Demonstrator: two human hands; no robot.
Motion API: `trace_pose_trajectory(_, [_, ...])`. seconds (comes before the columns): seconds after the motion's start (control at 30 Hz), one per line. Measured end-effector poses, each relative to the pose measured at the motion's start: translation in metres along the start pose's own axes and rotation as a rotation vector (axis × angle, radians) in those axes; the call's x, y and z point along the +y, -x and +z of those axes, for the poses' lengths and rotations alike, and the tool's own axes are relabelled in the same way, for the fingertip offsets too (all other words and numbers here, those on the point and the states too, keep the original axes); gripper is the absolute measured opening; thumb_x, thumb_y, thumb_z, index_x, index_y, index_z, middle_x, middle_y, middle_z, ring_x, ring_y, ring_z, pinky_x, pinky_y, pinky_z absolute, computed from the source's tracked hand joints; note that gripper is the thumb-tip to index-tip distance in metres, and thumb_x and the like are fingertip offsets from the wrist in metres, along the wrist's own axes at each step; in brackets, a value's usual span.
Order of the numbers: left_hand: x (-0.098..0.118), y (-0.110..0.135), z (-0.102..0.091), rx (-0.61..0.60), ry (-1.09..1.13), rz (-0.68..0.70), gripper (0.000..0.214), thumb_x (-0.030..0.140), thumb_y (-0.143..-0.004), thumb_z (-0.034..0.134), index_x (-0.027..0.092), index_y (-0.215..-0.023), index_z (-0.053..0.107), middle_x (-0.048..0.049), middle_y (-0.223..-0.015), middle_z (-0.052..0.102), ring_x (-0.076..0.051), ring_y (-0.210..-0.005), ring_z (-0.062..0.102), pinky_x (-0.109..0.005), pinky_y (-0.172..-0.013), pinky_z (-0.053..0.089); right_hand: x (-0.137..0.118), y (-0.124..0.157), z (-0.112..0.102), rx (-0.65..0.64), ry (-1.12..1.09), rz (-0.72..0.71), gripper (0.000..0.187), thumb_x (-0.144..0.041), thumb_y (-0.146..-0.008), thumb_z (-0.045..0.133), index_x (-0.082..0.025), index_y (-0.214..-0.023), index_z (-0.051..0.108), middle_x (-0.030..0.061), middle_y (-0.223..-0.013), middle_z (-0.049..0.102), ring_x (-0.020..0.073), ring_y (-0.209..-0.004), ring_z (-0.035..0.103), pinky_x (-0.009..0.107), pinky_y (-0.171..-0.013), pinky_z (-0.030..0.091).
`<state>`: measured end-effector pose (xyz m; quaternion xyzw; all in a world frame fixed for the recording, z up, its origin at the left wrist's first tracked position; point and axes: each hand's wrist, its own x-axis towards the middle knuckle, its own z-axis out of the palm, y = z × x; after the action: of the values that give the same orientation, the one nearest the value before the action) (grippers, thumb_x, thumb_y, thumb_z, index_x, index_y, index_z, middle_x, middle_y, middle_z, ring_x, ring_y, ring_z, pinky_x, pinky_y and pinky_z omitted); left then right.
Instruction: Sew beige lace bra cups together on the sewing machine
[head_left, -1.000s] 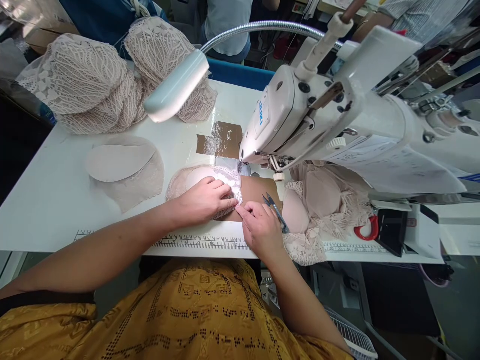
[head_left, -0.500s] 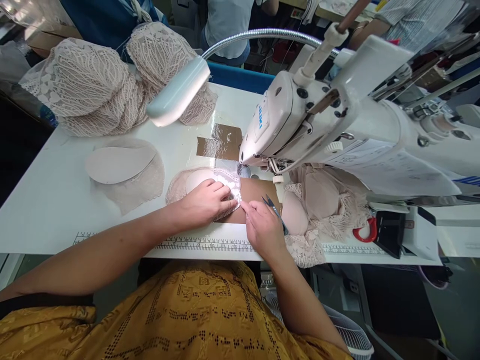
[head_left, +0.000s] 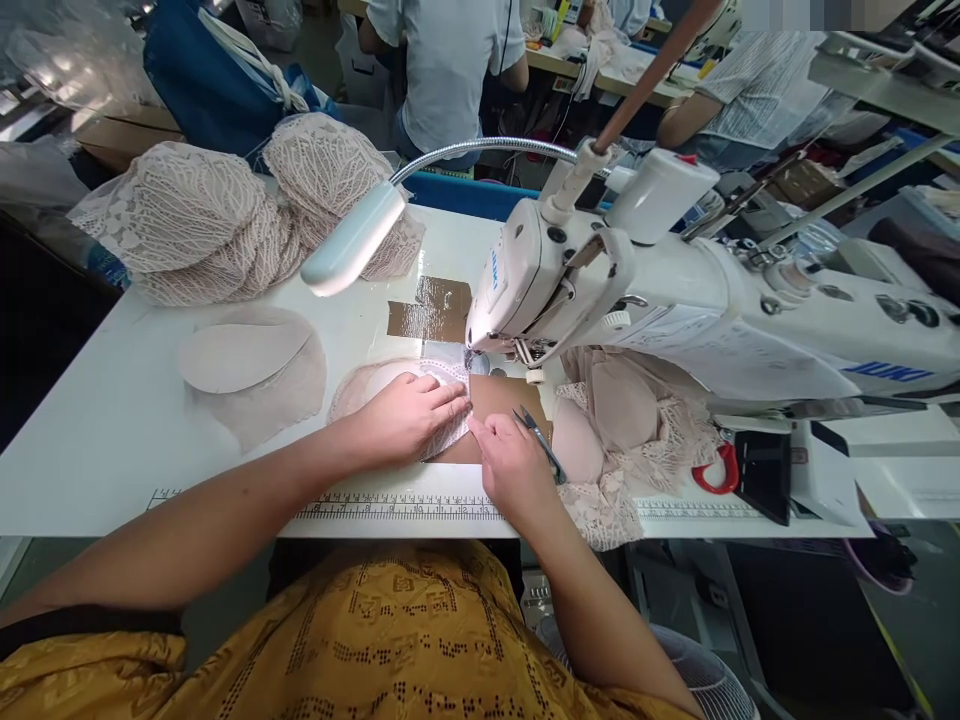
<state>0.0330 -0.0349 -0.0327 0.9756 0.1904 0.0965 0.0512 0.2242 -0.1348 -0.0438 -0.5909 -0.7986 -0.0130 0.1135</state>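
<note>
A pale pink, lace-covered bra cup (head_left: 360, 385) lies on the table at the sewing machine's needle area. My left hand (head_left: 409, 415) rests flat over it, fingers stretched out and pressing the lace. Close by on the right, my right hand (head_left: 514, 465) has its fingers curled, with thumb and forefinger pinched at the cup's lace edge. A pair of dark thread snips (head_left: 541, 445) shows beside the right hand's knuckles; whether that hand grips them I cannot tell. Brown cardboard (head_left: 502, 398) lies under the right fingers. The machine's head (head_left: 502, 270) stands just beyond both hands.
Lace bundles (head_left: 202, 220) sit at the back left, near a lamp (head_left: 356, 240). A foam cup on mesh (head_left: 244, 355) lies left. More lace cups (head_left: 622, 405) are piled right, before red-handled scissors (head_left: 720, 470). A ruler strip (head_left: 405, 507) runs along the front edge.
The view has tilted up, so everything sits lower in the picture. My left fingers have flattened and straightened over the lace. My right hand keeps its pinch at the edge.
</note>
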Motion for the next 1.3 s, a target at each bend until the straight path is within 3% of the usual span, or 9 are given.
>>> trace_pose_trajectory(0.23, [0.000,-0.003,0.002,0.003,-0.033,-0.012,0.038,0.015,-0.086,0.048,0.006,-0.120,0.064,-0.0170,-0.129,0.061,-0.026,-0.086,0.057,-0.038,-0.075,0.046,0.000,0.000,0.004,0.026,0.010,0.007,0.036,-0.003,-0.085,0.044,-0.015,-0.112,0.065,0.0070,-0.082,0.058,0.0208,-0.074,0.049,0.031,-0.065,0.036])
trace_pose_trajectory(0.93, [-0.010,-0.008,-0.003,-0.056,-0.074,0.039,0.043,0.017,-0.089,0.046,0.008,-0.129,0.058,-0.0137,-0.139,0.055,-0.026,-0.090,0.056,-0.040,-0.080,0.046,-0.002,-0.010,0.001,-0.009,0.065,0.042,0.033,-0.008,-0.089,0.047,-0.015,-0.114,0.067,0.0071,-0.086,0.063,0.0201,-0.076,0.054,0.030,-0.065,0.037])
trace_pose_trajectory(1.1, [-0.011,-0.007,-0.001,-0.053,-0.075,-0.003,0.044,0.014,-0.087,0.045,0.004,-0.128,0.060,-0.0165,-0.135,0.058,-0.026,-0.089,0.057,-0.040,-0.079,0.048,-0.004,-0.008,0.001,-0.035,0.048,0.068,0.037,-0.005,-0.089,0.046,-0.015,-0.119,0.065,0.0070,-0.087,0.062,0.0195,-0.078,0.053,0.029,-0.065,0.038])
trace_pose_trajectory(1.3, [-0.019,-0.010,0.000,-0.081,-0.049,0.022,0.049,0.015,-0.083,0.048,0.008,-0.130,0.059,-0.0127,-0.139,0.056,-0.025,-0.094,0.058,-0.037,-0.082,0.047,-0.006,-0.011,-0.003,-0.095,0.034,0.094,0.037,-0.008,-0.091,0.043,-0.015,-0.119,0.065,0.0082,-0.090,0.063,0.0206,-0.080,0.055,0.030,-0.066,0.038])
